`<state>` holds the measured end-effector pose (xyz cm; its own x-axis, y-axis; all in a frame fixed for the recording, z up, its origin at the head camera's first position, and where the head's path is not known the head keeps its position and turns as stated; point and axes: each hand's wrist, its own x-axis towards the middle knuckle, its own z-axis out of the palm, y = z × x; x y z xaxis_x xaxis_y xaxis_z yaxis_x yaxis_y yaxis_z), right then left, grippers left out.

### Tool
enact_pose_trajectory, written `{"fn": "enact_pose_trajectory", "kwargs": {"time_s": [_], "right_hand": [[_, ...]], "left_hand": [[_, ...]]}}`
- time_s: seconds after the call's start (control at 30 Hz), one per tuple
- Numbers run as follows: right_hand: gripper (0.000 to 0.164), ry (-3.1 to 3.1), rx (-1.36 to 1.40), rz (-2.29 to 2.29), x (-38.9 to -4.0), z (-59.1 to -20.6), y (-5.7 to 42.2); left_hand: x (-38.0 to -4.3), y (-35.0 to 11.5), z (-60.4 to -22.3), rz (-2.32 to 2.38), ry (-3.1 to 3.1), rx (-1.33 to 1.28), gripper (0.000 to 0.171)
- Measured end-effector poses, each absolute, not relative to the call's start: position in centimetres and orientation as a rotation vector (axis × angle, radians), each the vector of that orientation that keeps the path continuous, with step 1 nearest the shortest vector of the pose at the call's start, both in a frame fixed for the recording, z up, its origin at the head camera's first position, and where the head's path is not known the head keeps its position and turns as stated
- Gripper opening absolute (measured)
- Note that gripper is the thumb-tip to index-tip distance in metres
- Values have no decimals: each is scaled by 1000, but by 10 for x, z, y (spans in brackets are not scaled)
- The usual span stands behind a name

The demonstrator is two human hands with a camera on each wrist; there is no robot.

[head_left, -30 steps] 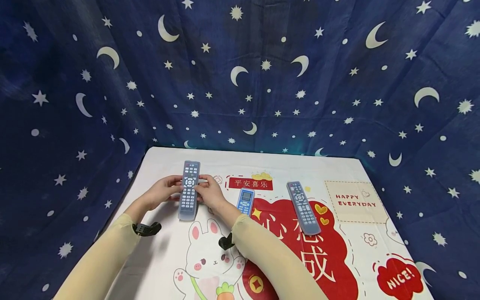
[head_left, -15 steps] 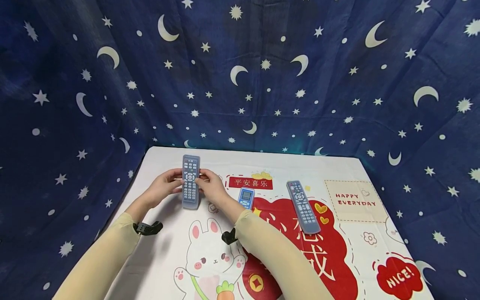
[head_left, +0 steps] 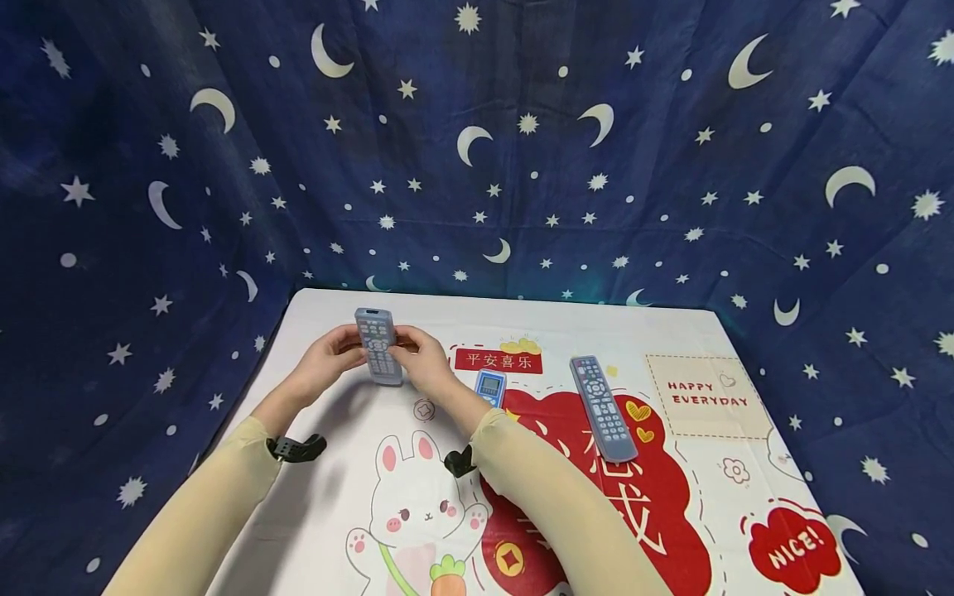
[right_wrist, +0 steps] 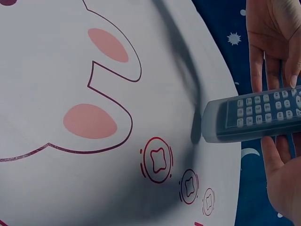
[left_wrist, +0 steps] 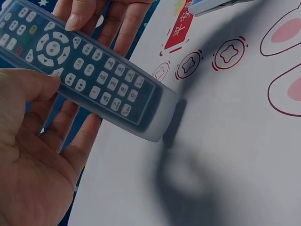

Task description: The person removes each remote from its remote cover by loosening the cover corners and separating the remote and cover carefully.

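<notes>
Both hands hold a grey remote control (head_left: 382,358) with a translucent cover over the far left of the table. My left hand (head_left: 326,367) grips its left edge, with the thumb on the button face in the left wrist view. My right hand (head_left: 426,362) grips the opposite edge, thumb also on the front. The remote's top end tilts up, showing a dark window. Its bottom end is close to the tabletop; whether it touches cannot be told. Number keys and a round pad show on the remote (left_wrist: 94,75) in the left wrist view.
A blue-and-white remote with a screen (head_left: 490,386) lies by my right forearm, which partly hides it. A second grey remote (head_left: 605,410) lies farther right. The printed white tablecloth (head_left: 328,530) covers the table; a dark blue star-patterned curtain (head_left: 477,190) stands behind and beside it.
The held remote has moved slightly away from me, and its top end has tipped up so the end window shows. Both hands keep their grip; the other remotes stay in place.
</notes>
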<state>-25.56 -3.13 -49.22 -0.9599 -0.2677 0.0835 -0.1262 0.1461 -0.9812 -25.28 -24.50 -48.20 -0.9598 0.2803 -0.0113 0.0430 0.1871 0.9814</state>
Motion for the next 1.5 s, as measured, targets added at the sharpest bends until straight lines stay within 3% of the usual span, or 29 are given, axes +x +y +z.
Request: {"fn": "enact_pose_trajectory", "kwargs": {"time_s": [0.67, 1.07, 1.5], "right_hand": [[38, 2364, -437, -1831, -250, -502, -29], [35, 2351, -535, -1782, -246, -502, -22], [28, 2273, -610, -1764, -234, -503, -23]], "left_hand": [[-245, -253, -490, 1875, 2147, 253, 44], [-240, -264, -486, 1743, 1963, 26, 70], [-226, -261, -477, 1730, 1755, -128, 57]]}}
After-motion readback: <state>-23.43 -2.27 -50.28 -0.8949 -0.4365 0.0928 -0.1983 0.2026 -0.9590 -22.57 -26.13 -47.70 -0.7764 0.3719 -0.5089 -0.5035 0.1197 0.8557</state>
